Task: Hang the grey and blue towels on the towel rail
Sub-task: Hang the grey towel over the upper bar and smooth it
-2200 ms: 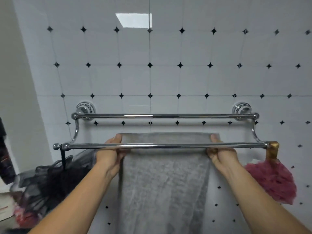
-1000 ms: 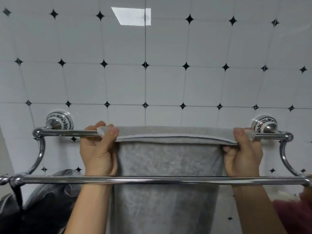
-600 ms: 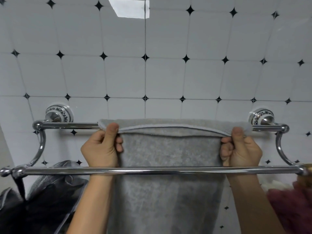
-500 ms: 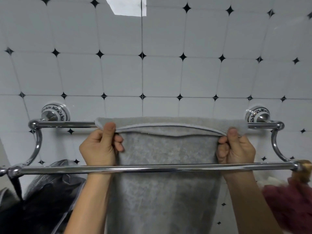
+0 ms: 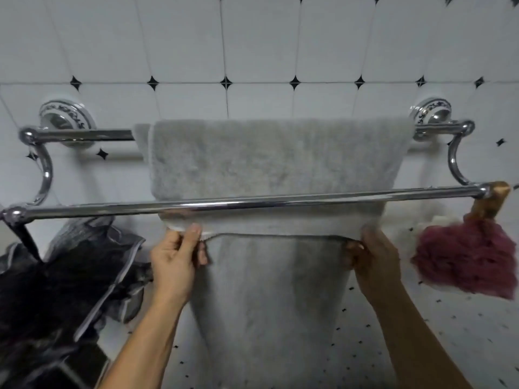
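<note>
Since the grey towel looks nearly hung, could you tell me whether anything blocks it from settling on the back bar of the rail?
Nothing visible does. The grey towel is draped over the back bar; both hands pinch its front hem below the front bar.

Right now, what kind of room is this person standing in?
Most likely a bathroom: a chrome double towel rail is fixed to a white tiled wall, a grey towel hangs over its back bar, and a pink bath pouf hangs at its right end.

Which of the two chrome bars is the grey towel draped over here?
The back bar, nearest the tiled wall. The grey towel folds over it, while the front bar only crosses bare in front of the cloth.
</note>
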Demonstrator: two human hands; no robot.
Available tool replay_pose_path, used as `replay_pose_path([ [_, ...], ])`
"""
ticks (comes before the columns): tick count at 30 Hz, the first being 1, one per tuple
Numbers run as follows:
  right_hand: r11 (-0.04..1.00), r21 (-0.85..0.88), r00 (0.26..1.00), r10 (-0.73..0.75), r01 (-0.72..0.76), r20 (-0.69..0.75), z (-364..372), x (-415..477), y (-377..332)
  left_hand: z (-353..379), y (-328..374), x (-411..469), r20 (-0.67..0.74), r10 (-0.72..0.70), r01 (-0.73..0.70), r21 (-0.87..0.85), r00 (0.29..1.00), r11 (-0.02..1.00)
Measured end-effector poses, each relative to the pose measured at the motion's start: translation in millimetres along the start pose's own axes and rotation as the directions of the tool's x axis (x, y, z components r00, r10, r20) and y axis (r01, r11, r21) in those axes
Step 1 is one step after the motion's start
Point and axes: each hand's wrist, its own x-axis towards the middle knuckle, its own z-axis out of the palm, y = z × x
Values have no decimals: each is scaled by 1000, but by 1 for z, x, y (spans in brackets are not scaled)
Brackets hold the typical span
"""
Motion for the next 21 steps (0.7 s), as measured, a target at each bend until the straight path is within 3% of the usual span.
replay_pose_path([
  [4, 981, -150, 992, 120, -124, -38, -24, -23, 38, -22, -32, -30, 15, -129, 127, 88, 992, 988],
  [10, 926, -218, 948, 283, -309, -145, -57, -49, 85, -48, -63, -64, -16, -317, 311, 245, 948, 918],
  [21, 759, -282, 806, 517, -588, -289, -114, -102, 142, -81, -113, -141, -127, -654, 658, 293, 746, 693],
])
